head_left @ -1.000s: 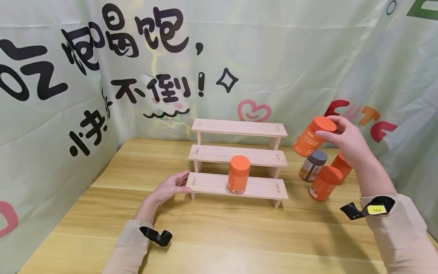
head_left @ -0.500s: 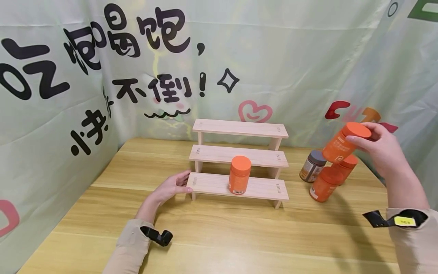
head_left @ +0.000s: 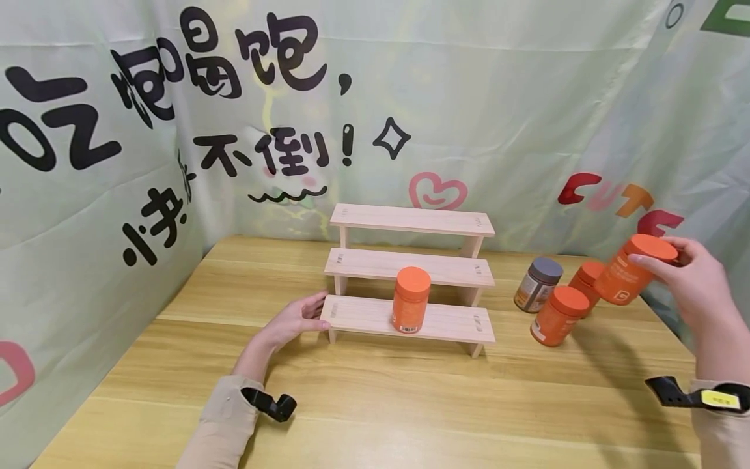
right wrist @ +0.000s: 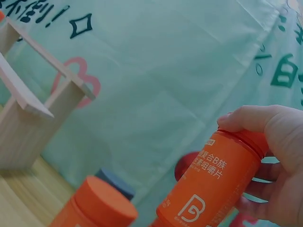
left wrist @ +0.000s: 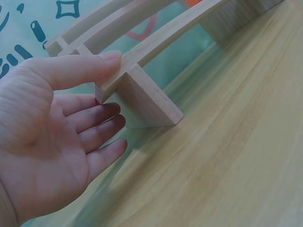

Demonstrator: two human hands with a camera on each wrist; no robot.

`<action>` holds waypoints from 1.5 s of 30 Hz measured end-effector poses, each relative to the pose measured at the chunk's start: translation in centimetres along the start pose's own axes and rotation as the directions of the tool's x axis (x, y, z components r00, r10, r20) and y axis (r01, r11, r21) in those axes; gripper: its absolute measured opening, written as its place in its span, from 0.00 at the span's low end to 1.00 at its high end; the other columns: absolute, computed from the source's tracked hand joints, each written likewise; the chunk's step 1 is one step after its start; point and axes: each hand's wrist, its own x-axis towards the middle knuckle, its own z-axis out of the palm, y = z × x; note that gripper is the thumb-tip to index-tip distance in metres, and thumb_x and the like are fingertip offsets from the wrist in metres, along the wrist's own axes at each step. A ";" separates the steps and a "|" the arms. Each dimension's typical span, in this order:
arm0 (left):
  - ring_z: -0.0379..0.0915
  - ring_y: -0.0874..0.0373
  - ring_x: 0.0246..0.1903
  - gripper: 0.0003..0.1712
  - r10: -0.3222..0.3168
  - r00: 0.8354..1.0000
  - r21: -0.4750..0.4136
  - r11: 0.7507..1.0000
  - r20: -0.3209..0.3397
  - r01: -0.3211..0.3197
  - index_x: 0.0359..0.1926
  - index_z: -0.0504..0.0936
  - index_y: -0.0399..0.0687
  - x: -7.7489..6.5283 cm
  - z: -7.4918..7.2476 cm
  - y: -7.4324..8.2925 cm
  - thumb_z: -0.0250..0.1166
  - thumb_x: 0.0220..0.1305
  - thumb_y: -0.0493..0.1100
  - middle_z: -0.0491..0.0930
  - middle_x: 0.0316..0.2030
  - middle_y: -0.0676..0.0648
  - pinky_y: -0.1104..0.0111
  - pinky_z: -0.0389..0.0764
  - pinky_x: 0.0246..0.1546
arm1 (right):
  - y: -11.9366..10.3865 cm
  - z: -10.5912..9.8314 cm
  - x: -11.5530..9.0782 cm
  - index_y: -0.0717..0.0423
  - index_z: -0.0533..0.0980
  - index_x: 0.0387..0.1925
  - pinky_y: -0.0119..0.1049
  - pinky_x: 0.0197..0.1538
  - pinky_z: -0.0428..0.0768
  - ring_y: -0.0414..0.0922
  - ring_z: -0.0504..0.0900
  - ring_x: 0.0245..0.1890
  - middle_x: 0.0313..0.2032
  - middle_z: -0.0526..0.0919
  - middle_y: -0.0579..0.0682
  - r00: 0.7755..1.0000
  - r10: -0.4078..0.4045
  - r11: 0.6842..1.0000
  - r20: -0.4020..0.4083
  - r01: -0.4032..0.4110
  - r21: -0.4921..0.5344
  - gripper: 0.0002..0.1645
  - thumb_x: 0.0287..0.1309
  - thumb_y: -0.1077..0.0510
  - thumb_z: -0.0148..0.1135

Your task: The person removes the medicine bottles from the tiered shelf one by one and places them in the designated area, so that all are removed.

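On the right in the head view, my right hand (head_left: 691,280) grips an orange supplement bottle (head_left: 625,277) around its lid, tilted and above the table. The right wrist view shows the thumb on the orange lid and white print on the bottle (right wrist: 203,182). My left hand (head_left: 295,320) holds the left end of a three-tier wooden shelf (head_left: 363,314). Seen from the left wrist, the thumb lies on top of the lowest board (left wrist: 156,42), with the index finger under its end and the other fingers loosely spread. Another orange bottle (head_left: 411,299) stands upright on the lowest tier.
Right of the shelf, a grey-lidded bottle (head_left: 538,284) and two orange bottles stand grouped on the wooden table (head_left: 375,404): one in front (head_left: 559,316), the other orange bottle (head_left: 586,283) behind, partly hidden. A printed curtain (head_left: 504,98) hangs behind the table and along its left.
My right hand has carried its orange bottle rightward and down, from above the bottle group to its right side. The left hand stays at the shelf's end.
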 end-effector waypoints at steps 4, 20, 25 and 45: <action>0.46 0.37 0.66 0.49 -0.011 1.000 -0.011 1.000 0.001 0.011 0.68 0.44 0.26 0.0 0.0 0.1 0.65 0.56 0.37 0.49 0.67 0.29 0.51 0.49 0.65 | 1.5 -0.4 -0.4 0.46 0.59 0.60 0.19 0.30 0.67 0.32 0.61 0.34 0.40 0.61 0.35 0.999 0.038 0.993 -0.012 -0.039 -0.112 0.30 0.59 0.47 0.58; 0.47 0.36 0.65 0.48 -0.015 1.000 0.000 1.000 -0.008 0.015 0.68 0.45 0.26 0.0 0.0 0.2 0.66 0.56 0.37 0.50 0.66 0.28 0.50 0.51 0.65 | 7.3 0.9 -1.4 0.46 0.65 0.44 0.20 0.28 0.70 0.32 0.64 0.31 0.38 0.65 0.41 0.995 0.074 0.991 0.071 -0.065 -0.117 0.19 0.56 0.48 0.62; 0.47 0.37 0.66 0.48 -0.020 1.000 -0.021 1.000 -0.009 0.020 0.68 0.45 0.27 0.0 0.1 0.2 0.65 0.56 0.35 0.50 0.67 0.29 0.51 0.50 0.65 | 8.6 1.2 -1.2 0.73 0.56 0.58 0.20 0.27 0.68 0.34 0.63 0.32 0.44 0.64 0.57 0.993 0.080 0.983 0.084 -0.065 -0.172 0.42 0.57 0.46 0.61; 0.47 0.36 0.65 0.48 -0.014 1.000 -0.023 1.000 -0.004 0.014 0.68 0.44 0.26 -0.1 0.0 0.2 0.65 0.57 0.36 0.50 0.66 0.28 0.50 0.50 0.65 | 18.9 1.6 4.0 0.61 0.57 0.61 0.22 0.29 0.70 0.46 0.65 0.40 0.48 0.65 0.53 0.994 0.099 0.979 0.036 -0.091 -0.184 0.48 0.50 0.38 0.64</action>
